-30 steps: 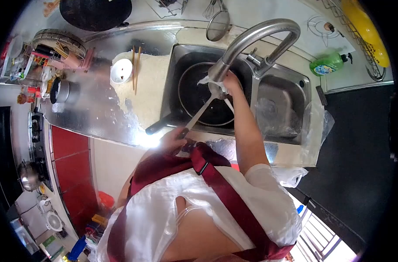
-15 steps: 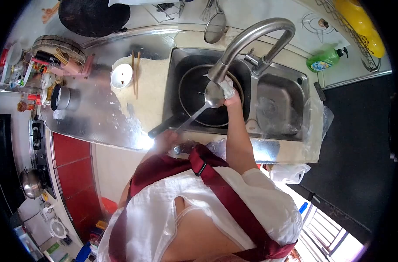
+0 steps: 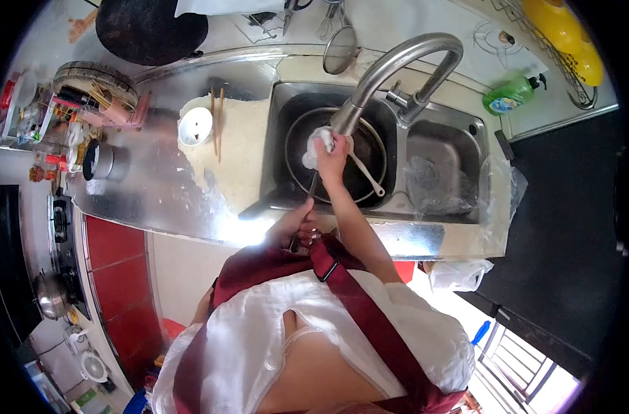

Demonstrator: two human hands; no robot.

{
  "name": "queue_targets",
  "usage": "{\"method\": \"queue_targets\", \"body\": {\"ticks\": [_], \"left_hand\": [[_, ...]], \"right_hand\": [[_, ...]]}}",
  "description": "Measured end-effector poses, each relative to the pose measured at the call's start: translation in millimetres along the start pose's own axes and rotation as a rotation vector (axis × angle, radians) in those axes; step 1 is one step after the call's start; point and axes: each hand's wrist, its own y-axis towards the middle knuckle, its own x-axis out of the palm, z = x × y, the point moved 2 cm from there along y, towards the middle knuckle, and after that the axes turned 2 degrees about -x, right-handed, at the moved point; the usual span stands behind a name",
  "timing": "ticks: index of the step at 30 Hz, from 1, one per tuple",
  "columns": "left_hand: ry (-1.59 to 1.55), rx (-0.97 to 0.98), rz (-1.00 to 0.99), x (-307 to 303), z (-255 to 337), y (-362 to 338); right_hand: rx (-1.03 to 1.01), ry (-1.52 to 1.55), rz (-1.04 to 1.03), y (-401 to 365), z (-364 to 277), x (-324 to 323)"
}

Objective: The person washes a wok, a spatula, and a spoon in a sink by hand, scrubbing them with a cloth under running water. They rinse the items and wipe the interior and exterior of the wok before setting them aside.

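Observation:
My left hand (image 3: 297,224) is closed around the handle of a metal ladle (image 3: 315,185) at the front edge of the sink. The ladle's bowl is hidden behind my right hand and a cloth. Above the pan, my right hand (image 3: 333,160) grips a bunched white cloth (image 3: 311,157) at the ladle's upper end. A black wok-like pan (image 3: 297,183) sits in the left basin, its dark handle pointing to the front left. Another utensil with a pale handle (image 3: 369,176) lies in the pan. The faucet (image 3: 356,107) hangs just over my right hand.
Left of the sink stand a white bowl (image 3: 195,126) and chopsticks (image 3: 218,127). The right basin (image 3: 435,134) holds clear plastic (image 3: 435,183). A green soap bottle (image 3: 511,96) stands behind it at the right. Farther left are a small metal pot (image 3: 102,159) and a rack of condiments.
My right hand and the cloth have shifted left over the ladle's bowl. My left hand has moved right, turning the ladle more upright. The pale utensil handle has come into view.

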Motion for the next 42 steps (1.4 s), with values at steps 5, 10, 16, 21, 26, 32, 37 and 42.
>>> {"method": "queue_targets", "body": {"ticks": [5,10,16,21,26,32,37,42], "left_hand": [[-0.036,0.079,-0.254,0.1,-2.2,0.8],[-0.121,0.093,-0.301,-6.1,-3.7,-2.5],[0.032,0.195,-0.213,-13.5,-10.7,-7.8],[-0.049,0.028,-0.243,-6.5,1.7,-9.8],[-0.109,-0.009,-0.438,-16.6,-1.7,-1.6],[-0.171,0.224,-0.328,-13.1,19.9,8.5],[-0.19,0.21,-0.242,-8.2,19.2,26.7],[0.088,0.37,-0.235,-42.7,14.4,84.1]], "right_hand": [[-0.115,-0.197,-0.074,27.2,-7.9,-8.0],[0.054,-0.363,0.049,37.3,-12.1,-2.5],[0.195,-0.497,-0.004,46.9,-5.2,-19.8],[0.277,-0.55,-0.389,22.0,-8.4,-5.4],[0.291,-0.34,-0.629,10.9,-14.9,-6.2],[0.334,-0.119,-0.666,-30.6,-44.1,-12.6],[0.24,-0.275,-0.872,-28.8,-83.5,-39.9],[0.183,-0.402,-0.958,-32.5,-72.8,-55.5]]}}
